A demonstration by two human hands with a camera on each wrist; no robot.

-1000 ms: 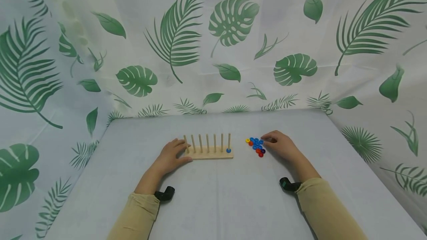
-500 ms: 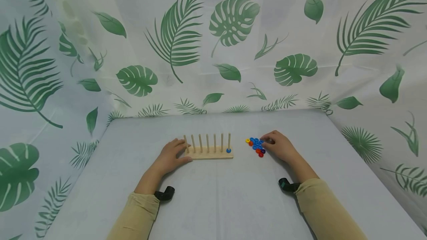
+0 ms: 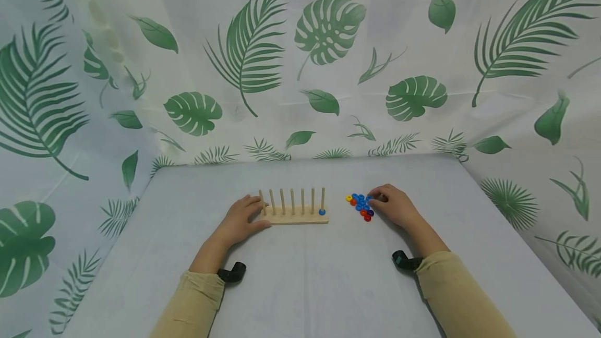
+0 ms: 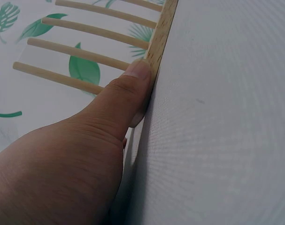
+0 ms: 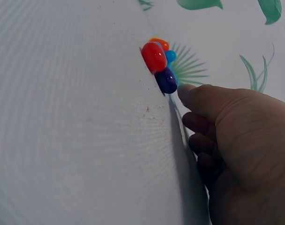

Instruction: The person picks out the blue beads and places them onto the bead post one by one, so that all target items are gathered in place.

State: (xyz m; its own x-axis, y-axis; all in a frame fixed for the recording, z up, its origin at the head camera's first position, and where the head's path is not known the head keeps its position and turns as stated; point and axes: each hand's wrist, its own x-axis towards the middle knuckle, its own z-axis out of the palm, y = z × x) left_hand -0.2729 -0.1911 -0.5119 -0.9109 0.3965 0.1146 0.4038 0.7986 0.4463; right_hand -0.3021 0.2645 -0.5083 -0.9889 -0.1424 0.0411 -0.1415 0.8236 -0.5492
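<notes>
A wooden peg rack (image 3: pixel 296 218) with a row of upright pegs stands on the table, a blue ring bead (image 3: pixel 322 212) around the foot of its rightmost peg. My left hand (image 3: pixel 243 219) grips the rack's left end. In the left wrist view, the thumb (image 4: pixel 133 77) presses along the base's front edge. To the right of the rack lies a cluster of ring beads: yellow (image 3: pixel 349 198), red (image 3: pixel 368 218), dark purple (image 3: pixel 371 213) and several blue. At its right side my right hand (image 3: pixel 393 206) pinches a blue bead, mostly hidden by thumb and fingers.
A white cloth covers the table (image 3: pixel 305 286), with a leaf-patterned curtain (image 3: pixel 281 67) rising behind and at both sides. Black wrist cameras are strapped on the left (image 3: pixel 233 273) and right (image 3: pixel 406 261) wrists.
My right thumb and fingers have moved slightly left and closed around a blue bead at the cluster's edge. The left hand and the rack have stayed in place.
</notes>
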